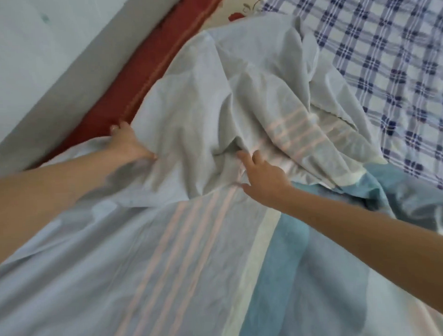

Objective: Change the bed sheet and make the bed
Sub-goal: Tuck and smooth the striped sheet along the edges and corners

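View from above the person's head, looking down a bed along both bare forearms. A pale blue sheet (198,256) with pink stripes and cream and teal bands covers the near part of the bed, and its stripes run straight away from the person. Just beyond both hands the same sheet is rumpled into a loose heap (238,104), so the unspread cloth lies ahead of the fingers, toward the far end. Past the heap, on the right, a blue-and-white checked sheet (387,61) lies uncovered. The left hand (129,143) rests on the sheet's wall-side border, its fingers (116,127) stretched out to the red mattress edge (141,67) beside the pale wall (48,60); whether it pinches the cloth cannot be told. The right hand (263,176) sits at the foot of the heap on the pink stripes, its fingers (242,157) loosely spread and slightly bent, tips touching the folds, holding nothing. The right hand is nearer the heap's middle, so it seems better placed to push the cloth forward.
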Demonstrator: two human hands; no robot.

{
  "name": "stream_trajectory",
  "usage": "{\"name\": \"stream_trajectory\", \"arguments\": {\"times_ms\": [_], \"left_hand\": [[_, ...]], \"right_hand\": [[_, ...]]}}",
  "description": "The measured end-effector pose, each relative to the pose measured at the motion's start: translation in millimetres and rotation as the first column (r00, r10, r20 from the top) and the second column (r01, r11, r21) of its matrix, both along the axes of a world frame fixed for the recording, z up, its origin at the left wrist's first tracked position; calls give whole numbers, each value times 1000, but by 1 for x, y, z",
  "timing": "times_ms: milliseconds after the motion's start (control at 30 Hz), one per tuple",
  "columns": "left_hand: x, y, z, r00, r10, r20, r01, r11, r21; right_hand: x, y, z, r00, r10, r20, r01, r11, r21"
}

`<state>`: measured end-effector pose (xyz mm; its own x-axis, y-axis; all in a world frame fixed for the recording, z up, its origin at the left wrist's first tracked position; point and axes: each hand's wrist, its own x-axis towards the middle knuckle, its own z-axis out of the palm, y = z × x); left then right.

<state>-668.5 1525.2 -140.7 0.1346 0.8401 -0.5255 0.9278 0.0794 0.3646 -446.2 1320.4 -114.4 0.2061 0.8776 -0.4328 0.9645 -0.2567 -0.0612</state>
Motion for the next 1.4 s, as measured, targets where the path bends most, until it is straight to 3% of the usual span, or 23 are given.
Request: {"name": "stream_trajectory", "arguments": {"times_ms": [67,133,233,300,333,400,467,567,667,733,800,867,900,933,967,1033,1100,1167,1233,1300,1367,1400], "left_hand": [[-7,6,-6,995,-88,51,85,995,54],[-4,15,-2,989,-89,115,69,983,170],[3,51,19,953,117,279,-213,915,342],[1,73,36,896,209,392,-340,891,301],[-5,78,39,889,220,401,-347,895,278],[-9,76,40,919,137,369,-243,935,259],[-15,64,38,936,-31,351,-88,944,317],[-35,27,27,931,-302,207,146,824,547],[-62,-62,15,903,-429,-11,334,687,645],[-94,-139,-2,778,-612,-146,559,565,607],[-137,-205,-22,572,-763,-303,773,377,511],[-181,-234,-38,444,-813,-377,868,284,408],[-201,-233,-44,437,-805,-403,882,294,368],[-219,-226,-52,466,-774,-428,876,334,349],[-234,-214,-58,531,-723,-442,843,396,364],[-255,-180,-61,680,-584,-444,733,561,385],[-266,-145,-55,796,-444,-411,590,722,362],[-266,-127,-43,899,-317,-303,402,870,285],[-261,-132,-37,939,-231,-256,304,904,300],[-253,-151,-35,942,-218,-253,299,890,344],[-261,-183,-34,954,-213,-210,282,873,399],[-269,-201,-32,956,-215,-198,280,867,412]], "right_hand": [[-5,8,-6,1000,-18,6,18,999,49],[-6,19,-8,999,33,-38,-32,998,45],[-16,33,-4,982,136,-134,-133,991,34],[-13,45,-4,978,139,-156,-138,990,17],[-10,54,-4,984,157,-90,-157,988,3],[6,74,0,990,126,55,-127,992,8],[23,89,6,994,10,105,-13,1000,26],[19,86,3,995,-98,8,96,986,134],[-30,43,-16,982,182,42,-186,920,345],[-76,3,-34,854,518,51,-501,792,348],[-117,-37,-53,531,845,72,-823,493,281],[-144,-59,-64,233,971,62,-961,220,168],[-149,-58,-70,181,983,41,-977,175,118],[-154,-50,-74,206,977,55,-976,201,85],[-156,-37,-76,306,950,63,-952,305,35],[-157,1,-72,591,805,55,-806,592,3],[-157,54,-60,819,572,47,-574,817,52],[-162,102,-41,965,261,28,-259,963,-79],[-180,134,-23,1000,-10,10,12,989,-150],[-203,136,-15,997,-77,-21,75,993,-88],[-233,111,-23,970,243,1,-243,970,26],[-248,93,-28,877,481,-5,-479,874,83]]}}
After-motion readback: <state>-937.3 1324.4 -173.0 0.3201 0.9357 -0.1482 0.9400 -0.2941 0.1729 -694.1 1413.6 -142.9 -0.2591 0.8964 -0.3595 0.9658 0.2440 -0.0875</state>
